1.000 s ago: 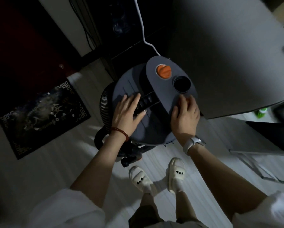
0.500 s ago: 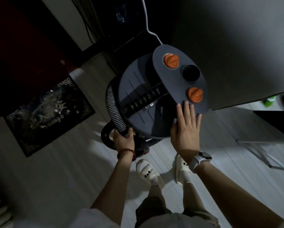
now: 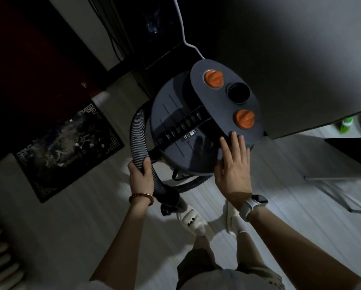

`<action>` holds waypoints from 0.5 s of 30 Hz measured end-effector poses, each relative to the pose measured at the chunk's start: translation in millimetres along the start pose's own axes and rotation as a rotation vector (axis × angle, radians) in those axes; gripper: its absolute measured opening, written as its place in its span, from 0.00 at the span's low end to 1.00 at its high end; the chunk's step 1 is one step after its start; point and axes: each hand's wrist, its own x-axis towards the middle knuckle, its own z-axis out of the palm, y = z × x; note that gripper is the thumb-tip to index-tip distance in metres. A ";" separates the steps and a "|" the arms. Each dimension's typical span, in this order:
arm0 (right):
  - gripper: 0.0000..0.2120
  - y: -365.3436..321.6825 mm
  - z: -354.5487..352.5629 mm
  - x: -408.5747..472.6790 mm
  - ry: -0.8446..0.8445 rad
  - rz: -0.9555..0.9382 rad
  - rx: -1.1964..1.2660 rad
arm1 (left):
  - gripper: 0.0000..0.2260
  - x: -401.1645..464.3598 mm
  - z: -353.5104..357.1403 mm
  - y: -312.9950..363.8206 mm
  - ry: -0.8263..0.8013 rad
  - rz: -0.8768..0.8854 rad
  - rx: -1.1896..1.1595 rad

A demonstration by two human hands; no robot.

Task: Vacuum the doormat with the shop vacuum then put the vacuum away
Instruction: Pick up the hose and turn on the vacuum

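My left hand (image 3: 140, 177) grips the hose (image 3: 138, 137). My right hand (image 3: 234, 170) lies flat, fingers straight, on the vacuum (image 3: 196, 130). The doormat (image 3: 68, 149) is left of both.

The shop vacuum (image 3: 188, 141) was dark grey on top, with 2 orange knobs (image 3: 213, 78) and a black round opening (image 3: 238, 93) between them. Its hose (image 3: 138, 137) was ribbed in black and pale grey rings. The doormat (image 3: 68, 147) at left was black with a pale key-pattern border and whitish specks across its middle. The floor (image 3: 75, 227) was pale grey. A white cord (image 3: 182, 28) ran at the far side. The slippers (image 3: 193, 221) were cream with black dots; a green bottle (image 3: 345, 124) showed at right.
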 end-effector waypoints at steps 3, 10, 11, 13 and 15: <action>0.29 -5.1 -3.9 -2.0 -0.027 0.005 0.017 | 0.19 2.8 -13.1 22.7 0.021 0.100 0.033; 0.25 -19.3 -26.7 12.0 0.012 -0.066 0.102 | 0.16 7.8 -19.0 79.5 0.059 0.285 0.041; 0.24 -22.0 -31.5 18.1 0.025 -0.084 0.138 | 0.16 8.9 -18.8 88.8 0.061 0.310 0.047; 0.24 -24.7 -43.6 33.6 0.042 -0.125 0.193 | 0.16 13.6 -16.8 112.5 0.063 0.384 0.052; 0.25 -23.9 -54.4 51.1 0.041 -0.149 0.227 | 0.16 16.0 -10.5 143.3 0.014 0.482 0.050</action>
